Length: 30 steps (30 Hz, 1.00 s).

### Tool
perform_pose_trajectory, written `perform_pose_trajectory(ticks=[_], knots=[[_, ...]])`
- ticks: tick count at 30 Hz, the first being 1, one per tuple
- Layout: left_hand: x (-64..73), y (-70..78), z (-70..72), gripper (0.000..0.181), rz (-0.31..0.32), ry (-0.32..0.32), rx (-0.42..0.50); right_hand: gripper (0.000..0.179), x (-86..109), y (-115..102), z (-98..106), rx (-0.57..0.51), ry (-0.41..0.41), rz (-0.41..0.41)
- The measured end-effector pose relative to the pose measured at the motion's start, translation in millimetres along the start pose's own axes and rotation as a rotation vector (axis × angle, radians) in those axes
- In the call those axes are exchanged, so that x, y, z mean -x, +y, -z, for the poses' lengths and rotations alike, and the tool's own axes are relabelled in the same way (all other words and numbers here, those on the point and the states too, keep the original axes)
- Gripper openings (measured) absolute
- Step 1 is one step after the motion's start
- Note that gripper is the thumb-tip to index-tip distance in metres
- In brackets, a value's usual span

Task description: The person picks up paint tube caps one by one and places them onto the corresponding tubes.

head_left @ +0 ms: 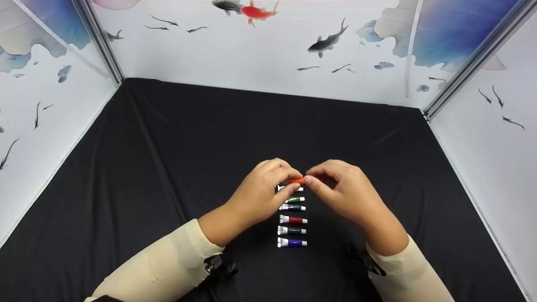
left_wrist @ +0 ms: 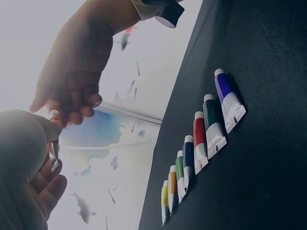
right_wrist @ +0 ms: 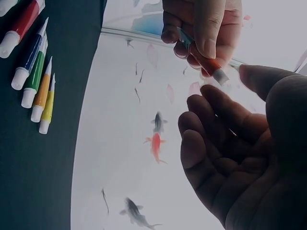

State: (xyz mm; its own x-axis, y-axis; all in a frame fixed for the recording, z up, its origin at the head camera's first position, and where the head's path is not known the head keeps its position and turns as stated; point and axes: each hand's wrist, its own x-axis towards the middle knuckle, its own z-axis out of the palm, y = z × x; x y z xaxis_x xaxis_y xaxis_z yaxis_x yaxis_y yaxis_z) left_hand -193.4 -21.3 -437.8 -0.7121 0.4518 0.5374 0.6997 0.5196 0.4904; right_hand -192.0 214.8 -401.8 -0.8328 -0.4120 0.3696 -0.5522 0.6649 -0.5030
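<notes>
My left hand (head_left: 262,191) pinches a small orange-red paint tube (right_wrist: 206,60) between thumb and fingers, above the far end of a row of tubes. The tube's white cap (right_wrist: 220,76) points toward my right hand (head_left: 350,191). In the right wrist view, the right thumb and fingertips stand around the cap with a small gap; the fingers are loosely bent. Below lie a purple tube (head_left: 295,243), a dark green tube (head_left: 297,231), a red tube (head_left: 295,220), a dark blue tube (head_left: 298,208) and a green tube (head_left: 295,199). A yellow tube (left_wrist: 165,196) and an amber tube (left_wrist: 172,184) lie farther along.
Black cloth (head_left: 235,126) covers the table. White panels (head_left: 268,50) printed with fish stand at the back and both sides, joined by metal posts (head_left: 465,58). The row's caps all face right in the head view.
</notes>
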Motion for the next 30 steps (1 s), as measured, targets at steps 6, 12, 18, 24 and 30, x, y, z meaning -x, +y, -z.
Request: perform_pose_trajectory(ticks=[6, 12, 18, 24, 30], knots=[[-0.2, -0.8, -0.5, 0.017, -0.017, 0.016, 0.006, 0.046, 0.5, 0.1, 1.9, -0.038, 0.000, 0.052], [0.5, -0.7, -0.5, 0.018, -0.010, 0.013, 0.005, 0.034, 0.6, 0.4, 0.9, -0.040, 0.027, 0.120], [1.0, -0.2, -0.9, 0.017, -0.007, 0.009, 0.009, 0.023, 0.1, 1.8, -0.8, -0.046, 0.050, 0.151], [0.8, 0.5, -0.8, 0.017, -0.005, 0.012, 0.009, 0.015, -0.3, 1.0, 0.0, -0.050, 0.028, 0.123], [0.4, 0.5, -0.8, 0.016, 0.004, 0.004, 0.014, 0.012, -0.1, -0.5, -0.1, -0.026, -0.001, 0.080]])
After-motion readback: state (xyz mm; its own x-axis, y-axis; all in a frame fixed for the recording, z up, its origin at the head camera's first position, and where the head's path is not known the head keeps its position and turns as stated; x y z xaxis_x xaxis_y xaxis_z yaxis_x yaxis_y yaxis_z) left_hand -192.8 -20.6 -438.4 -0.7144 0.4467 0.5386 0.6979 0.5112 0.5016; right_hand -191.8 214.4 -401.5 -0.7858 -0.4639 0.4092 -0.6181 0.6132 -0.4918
